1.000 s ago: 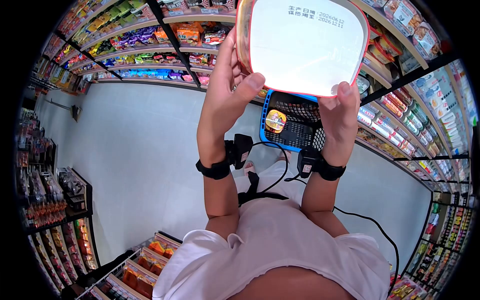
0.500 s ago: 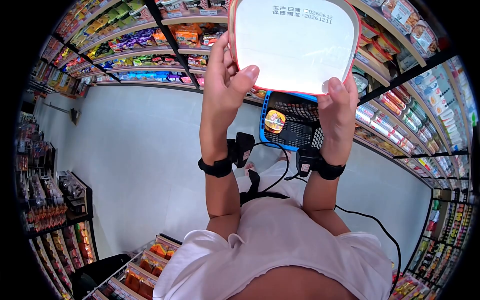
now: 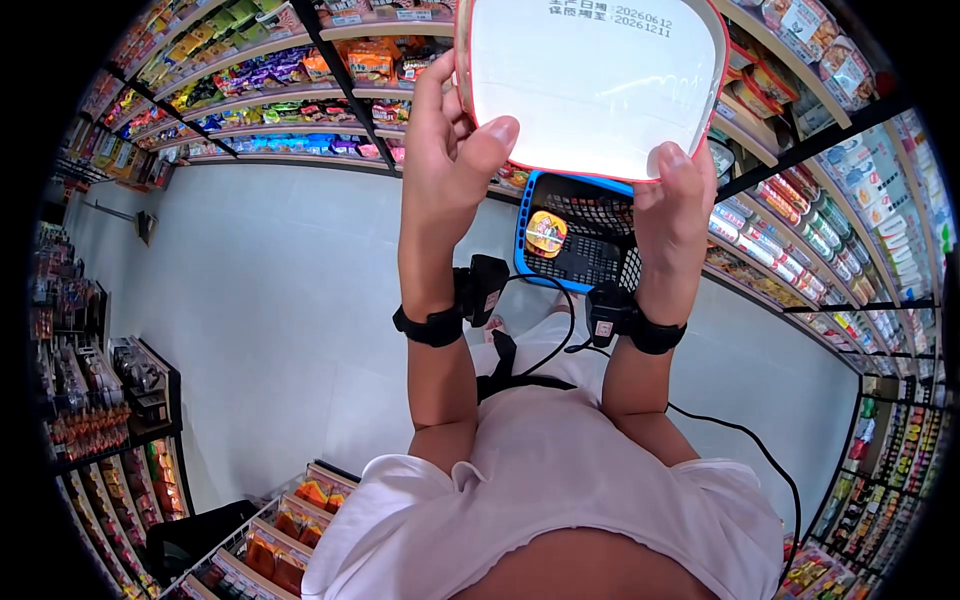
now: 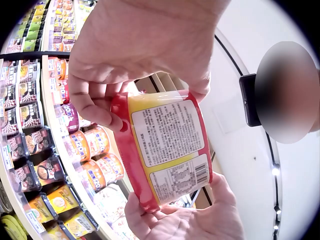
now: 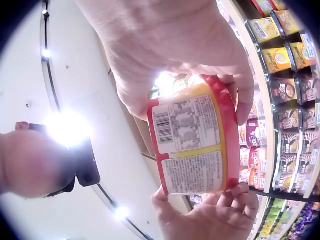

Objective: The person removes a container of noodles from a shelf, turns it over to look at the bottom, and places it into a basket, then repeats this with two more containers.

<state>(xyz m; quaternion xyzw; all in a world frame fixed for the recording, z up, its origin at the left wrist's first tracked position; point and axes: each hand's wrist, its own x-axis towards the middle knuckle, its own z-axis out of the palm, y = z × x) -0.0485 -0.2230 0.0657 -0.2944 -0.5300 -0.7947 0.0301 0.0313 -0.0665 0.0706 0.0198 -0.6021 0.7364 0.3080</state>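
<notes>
A squarish tub (image 3: pixel 600 95) with a white, date-printed underside and a red rim is held up at the top of the head view. My left hand (image 3: pixel 445 165) grips its left side, thumb at the lower corner; my right hand (image 3: pixel 675 215) grips the lower right corner. In the left wrist view the tub's side (image 4: pixel 167 145) shows white text labels and a barcode on yellow between red bands, with my left hand (image 4: pixel 140 55) above it. From the right wrist, the same labelled side (image 5: pixel 190 140) appears below my right hand (image 5: pixel 185 55).
A blue-rimmed black basket (image 3: pixel 522 225) stands on the floor (image 3: pixel 290 300) beyond my feet, with a round-cornered yellow-orange package (image 3: pixel 546 234) inside. Stocked shelves (image 3: pixel 270 110) curve along the front and right (image 3: pixel 800 235). Another rack (image 3: pixel 250 540) stands at lower left. A black cable runs past my right side.
Over the last second the tub and both hands have shifted slightly left and up in the head view. Both hands keep their hold on it.
</notes>
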